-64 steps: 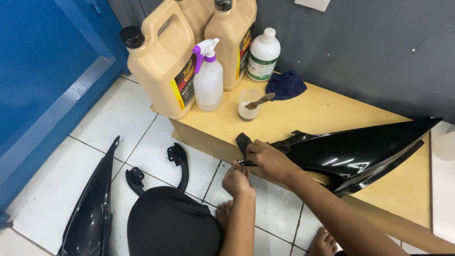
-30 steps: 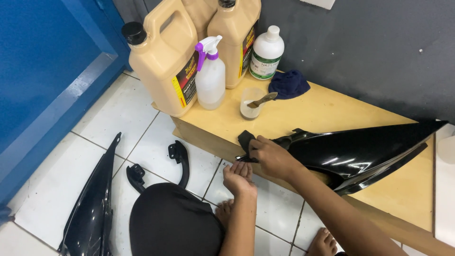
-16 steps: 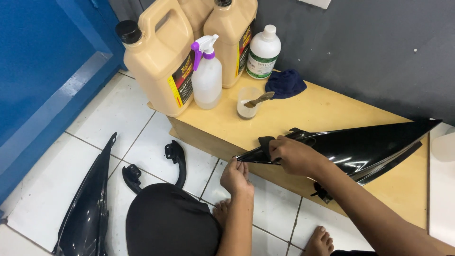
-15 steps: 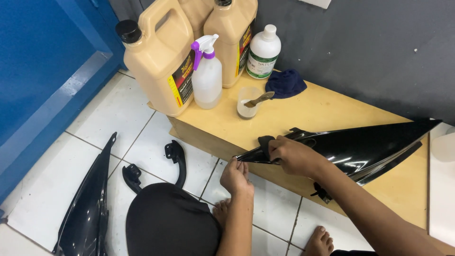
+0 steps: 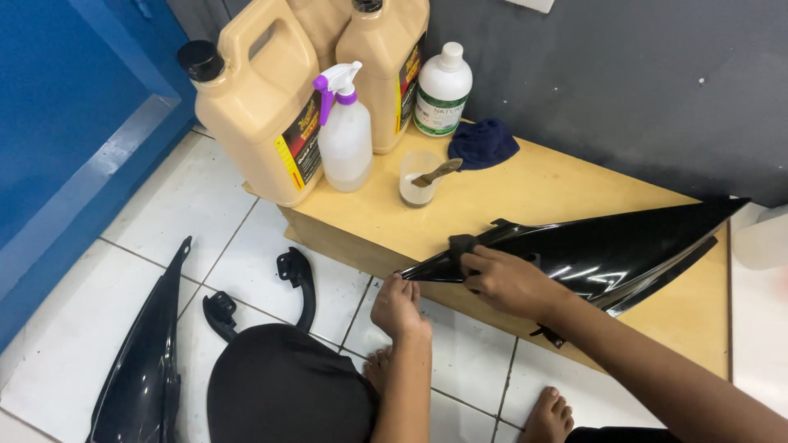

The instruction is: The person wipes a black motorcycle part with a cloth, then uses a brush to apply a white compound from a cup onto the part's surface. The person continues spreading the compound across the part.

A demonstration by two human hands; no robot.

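Note:
A glossy black plastic body panel (image 5: 591, 250), long and pointed, lies across the low wooden board (image 5: 525, 184). My left hand (image 5: 398, 305) pinches the panel's narrow left tip at the board's front edge. My right hand (image 5: 505, 279) presses a small dark pad (image 5: 461, 243) onto the panel's surface near that tip, fingers closed over it.
Two tan jugs (image 5: 263, 107) with black caps, a white spray bottle (image 5: 345, 131), a white bottle (image 5: 442, 90), a cup with a wooden stick (image 5: 419, 176) and a dark blue cloth (image 5: 483, 141) crowd the board's back. Other black panels (image 5: 144, 361) and a black bracket (image 5: 300, 279) lie on the tiled floor.
The panel's tip has shifted left toward the board's edge, and my right hand with the pad has slid along the panel. My left hand stays at the tip.

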